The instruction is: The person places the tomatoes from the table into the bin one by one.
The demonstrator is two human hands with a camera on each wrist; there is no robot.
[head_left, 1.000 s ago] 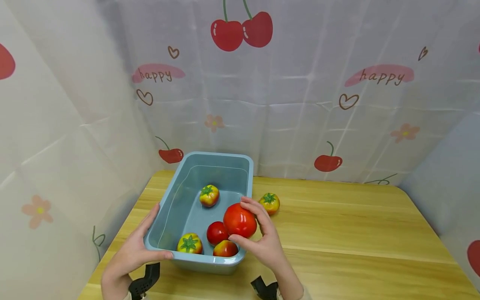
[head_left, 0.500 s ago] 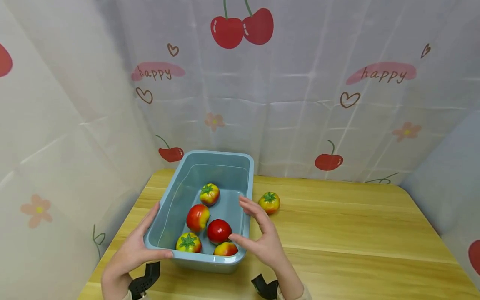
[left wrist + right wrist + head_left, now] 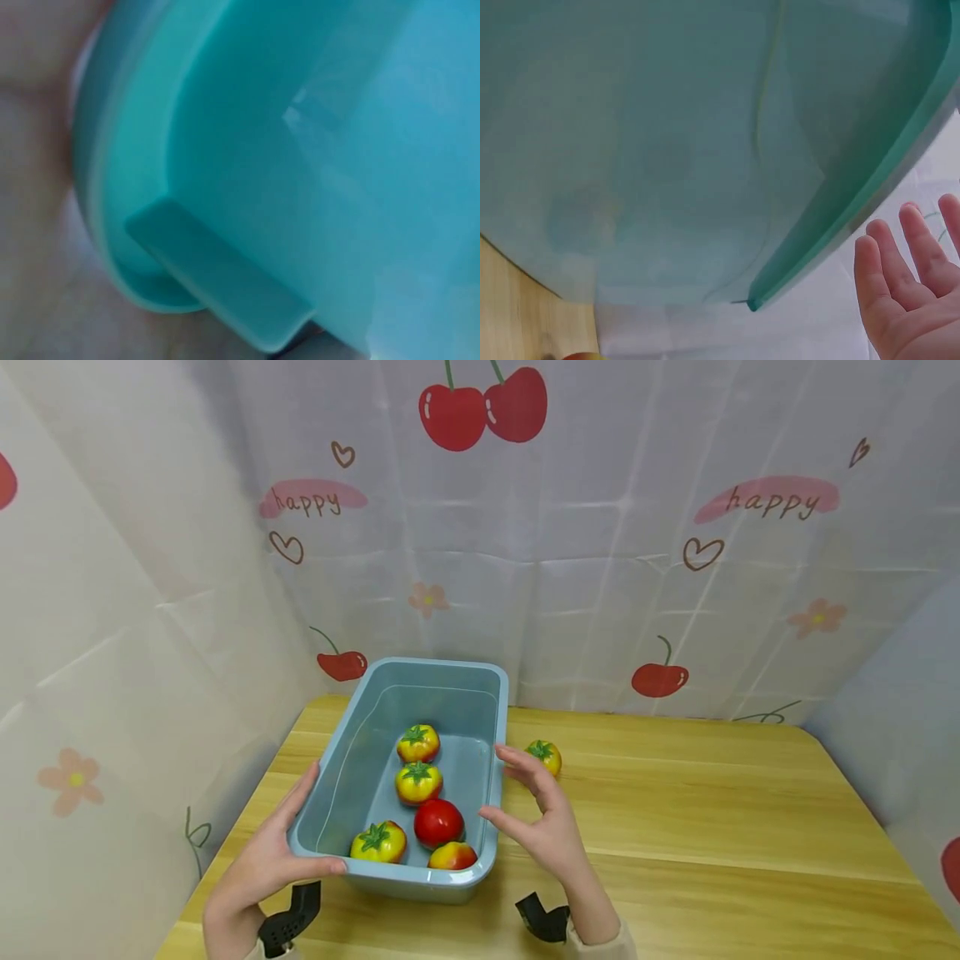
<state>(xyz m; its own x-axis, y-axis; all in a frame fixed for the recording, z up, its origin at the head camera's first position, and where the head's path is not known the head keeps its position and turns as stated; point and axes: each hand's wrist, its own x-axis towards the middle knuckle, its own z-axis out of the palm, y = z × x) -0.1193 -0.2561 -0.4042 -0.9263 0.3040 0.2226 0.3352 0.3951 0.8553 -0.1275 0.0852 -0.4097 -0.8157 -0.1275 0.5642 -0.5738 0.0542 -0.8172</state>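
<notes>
A light blue plastic bin [image 3: 337, 868] stands on the table's left part. My left hand [image 3: 262, 864] holds its near left corner, thumb over the front rim and fingers along the left side. Inside lie several tomatoes: a yellow-green one [image 3: 417, 744] farthest back, another yellow tomato [image 3: 418, 785] touching it, a plain red one [image 3: 438, 823], and two along the near wall. My right hand [image 3: 551, 827] hovers just outside the bin's right wall, thumb and fingers spread with nothing between them. Beyond its fingertips sits a yellow tomato [image 3: 547, 757] on the table, partly hidden.
The wooden table [image 3: 712, 827] extends to the right of the bin. A white curtain [image 3: 570, 577] printed with cherries and hearts hangs behind and along both sides. Black camera mounts [image 3: 543, 920] show at both wrists.
The right hand has let go of a red tomato, which dropped into the bin and rolled until its green leaves show on top. That hand has since drawn right. The left hand stays put.
</notes>
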